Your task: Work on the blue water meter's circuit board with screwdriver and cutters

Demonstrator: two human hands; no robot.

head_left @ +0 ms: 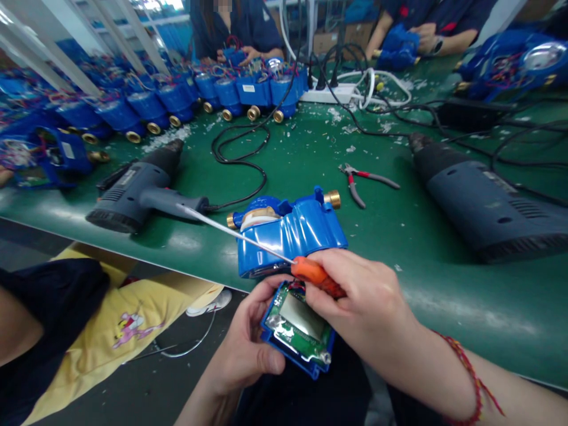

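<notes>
My left hand [248, 343] grips a blue-framed circuit board module [302, 325] with a grey display on green board, tilted above my lap. Closed round the orange handle of a screwdriver [317, 277], my right hand [361, 296] is at the module's upper edge, its fingers by some red and black wires. The screwdriver's long shaft points up and left, away from the board. Just beyond both hands, a blue water meter [290, 234] with brass threaded ends lies at the table's edge. Whether wires join it to the module is hidden by my hands.
Heat guns lie on the green table [310, 154]: one at left [146, 189], one at right [492, 201]. Cutting pliers [366, 180] rest between them. Several blue meters [146, 106], a power strip [331, 93] and black cables fill the back. Co-workers sit opposite and at left.
</notes>
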